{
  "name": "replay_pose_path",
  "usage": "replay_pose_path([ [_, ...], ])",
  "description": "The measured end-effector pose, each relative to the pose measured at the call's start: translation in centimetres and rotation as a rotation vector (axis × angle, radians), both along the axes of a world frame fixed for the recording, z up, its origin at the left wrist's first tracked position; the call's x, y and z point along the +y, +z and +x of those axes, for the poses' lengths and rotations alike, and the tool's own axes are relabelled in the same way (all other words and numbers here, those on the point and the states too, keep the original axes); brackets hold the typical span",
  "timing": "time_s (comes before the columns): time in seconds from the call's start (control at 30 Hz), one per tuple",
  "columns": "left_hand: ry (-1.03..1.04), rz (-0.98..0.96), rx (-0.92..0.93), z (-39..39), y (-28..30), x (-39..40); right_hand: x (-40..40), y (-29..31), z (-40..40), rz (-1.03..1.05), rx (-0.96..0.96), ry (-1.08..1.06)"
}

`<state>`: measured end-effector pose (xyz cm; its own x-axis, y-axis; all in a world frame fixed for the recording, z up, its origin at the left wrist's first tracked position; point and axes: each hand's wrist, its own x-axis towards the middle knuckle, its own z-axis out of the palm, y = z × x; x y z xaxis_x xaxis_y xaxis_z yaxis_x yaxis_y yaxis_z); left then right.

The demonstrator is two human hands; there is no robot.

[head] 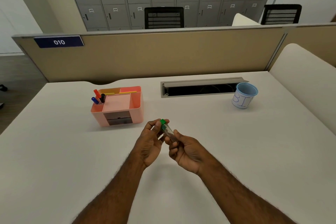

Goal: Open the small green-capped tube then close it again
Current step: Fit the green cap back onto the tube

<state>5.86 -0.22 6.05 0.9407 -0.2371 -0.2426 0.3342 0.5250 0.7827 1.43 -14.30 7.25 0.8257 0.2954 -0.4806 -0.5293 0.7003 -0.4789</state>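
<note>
**Observer:** Start at the fingertips. What did you have?

**Operator:** My left hand (151,143) had its thumb and fingertips pinched around the green cap (163,121). My right hand (185,151) was curled around the lower part of the clear tube (168,130), thumb lying along the barrel. Both hands were closed on the same thing, one at each end.

**Observer:** And where was the tube itself?

**Operator:** Lifted off the white desk (54,151), tilted so the cap pointed up and away from me, roughly in the middle of my view. I couldn't see the bottom tip; my right fingers hid it.

**Observer:** Was the cap on or off?

**Operator:** It looked seated on the mouth, with no gap that I could make out. Whether I was loosening or tightening, I couldn't tell from that alone. I judged it as the cap-turning step.

**Observer:** What did the next move need?

**Operator:** A steady right grip so the barrel didn't spin, and a twist from the left fingertips. The cap was small, so a slip was my worry.

**Observer:** Anything nearby to mind?

**Operator:** The pink organiser (118,105) with pens sat beyond my left hand, and the paper cup (244,95) was well apart on the right. Neither was in the way.
</note>
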Motion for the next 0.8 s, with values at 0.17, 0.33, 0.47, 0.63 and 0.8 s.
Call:
replay_pose_path([
  [0.17,-0.012,-0.018,-0.003,-0.3,0.4,0.2,0.5,0.6,-0.2,0.079,0.011,0.049],
  [0.33,-0.037,-0.060,-0.009,-0.5,0.7,0.3,0.8,1.1,-0.5,0.214,0.024,0.093],
  [0.47,-0.027,0.006,-0.038,-0.1,0.8,0.4,1.0,1.3,-0.4,0.149,0.009,0.062],
  [0.63,0.093,0.299,-0.057,0.7,1.7,0.2,1.3,1.2,-0.1,-0.218,-0.101,0.020],
  [0.8,0.189,0.542,-0.125,1.5,1.9,0.3,1.4,1.0,-0.2,-0.711,-0.277,0.004],
])
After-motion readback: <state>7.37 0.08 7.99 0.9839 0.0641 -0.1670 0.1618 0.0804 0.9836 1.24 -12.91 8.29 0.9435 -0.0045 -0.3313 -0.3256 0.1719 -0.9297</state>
